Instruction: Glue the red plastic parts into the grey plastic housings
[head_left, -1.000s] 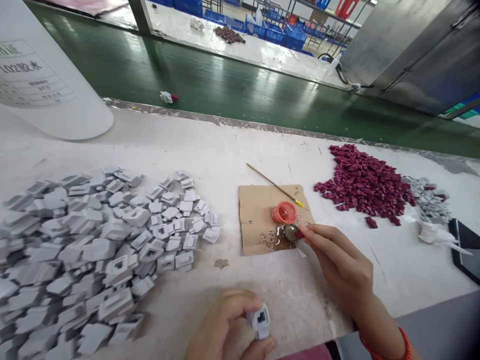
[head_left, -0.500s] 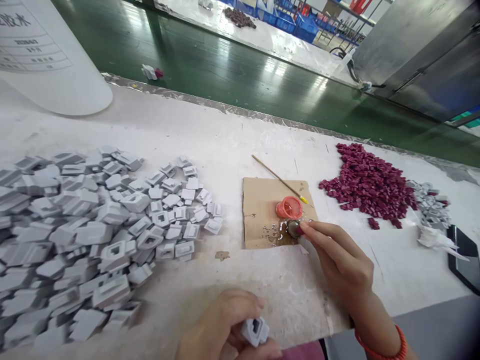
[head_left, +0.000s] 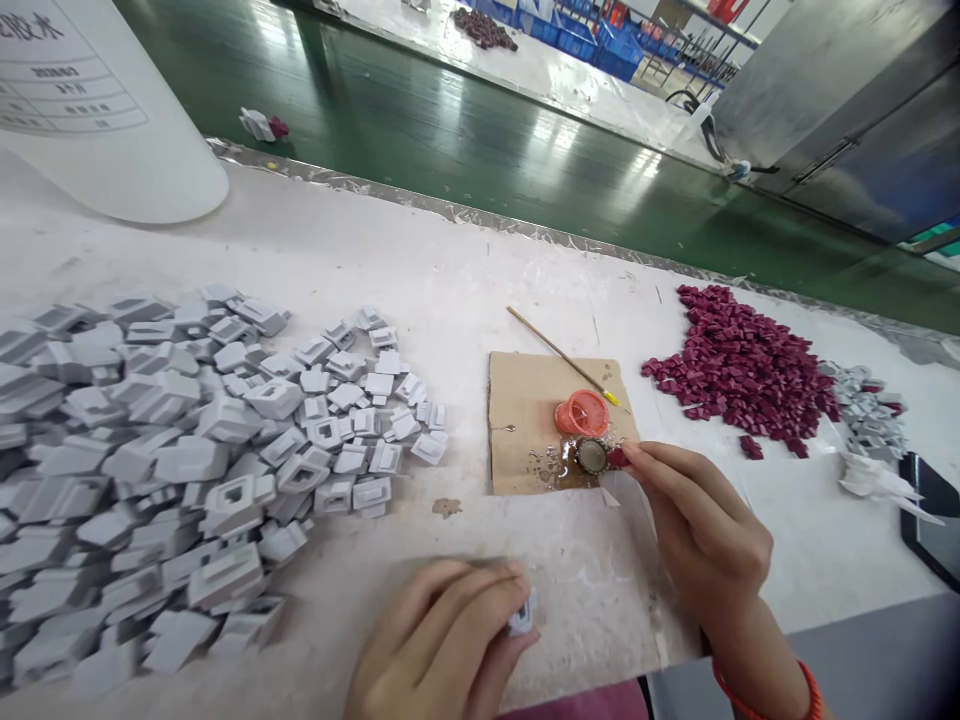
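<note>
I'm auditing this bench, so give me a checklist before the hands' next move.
1. Left hand grips a small grey block with an opening: ok.
2. Right hand pinches a small maroon piece: ok.
3. Round, dark-rimmed shallow dish sits beside the round red cup: ok.
4. Flat brown cardboard sheet is dry: not ok, wet around the dish.
5. Thin brown yellow-tipped stick is apart from the right hand: ok.
6. Maroon piece is wet: cannot tell.

Held block (head_left: 523, 614): pale grey, same as the heaped blocks (head_left: 190, 462) to my eye. Pinched piece (head_left: 617, 458): maroon, matching the small piled pieces (head_left: 742, 360). Cup (head_left: 565, 419): coral red. Cardboard (head_left: 517, 385): tan, stained brown. Stick (head_left: 556, 349): brown, yellow near one end. Conveyor belt (head_left: 487, 165): dark green. Bracelet (head_left: 812, 690): orange-red.
</note>
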